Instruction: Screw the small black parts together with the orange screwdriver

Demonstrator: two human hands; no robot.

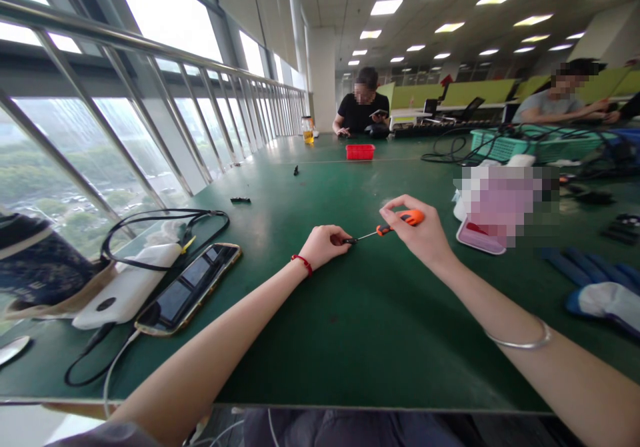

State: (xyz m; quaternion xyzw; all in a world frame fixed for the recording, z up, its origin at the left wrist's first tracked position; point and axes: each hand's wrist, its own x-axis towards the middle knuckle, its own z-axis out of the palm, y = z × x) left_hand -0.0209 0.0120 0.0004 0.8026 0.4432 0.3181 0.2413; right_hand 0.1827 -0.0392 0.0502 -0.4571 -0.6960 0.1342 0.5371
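In the middle of the green table (320, 340), my left hand (324, 247) pinches a small black part (351, 240), mostly covered by the fingers. My right hand (417, 230) is closed round the orange and black handle of a screwdriver (411, 218). The screwdriver's thin metal shaft points left, and its tip meets the black part at my left fingertips. Whether the tip sits in a screw is too small to tell.
Left of my arm lie a phone (193, 290), a white power bank (130, 287) and looped black cable. Small black pieces (241, 200) and a red basket (360, 152) stand farther off. Gloves (607, 300) and a green basket (540, 145) are right. Two people (364, 110) sit beyond.
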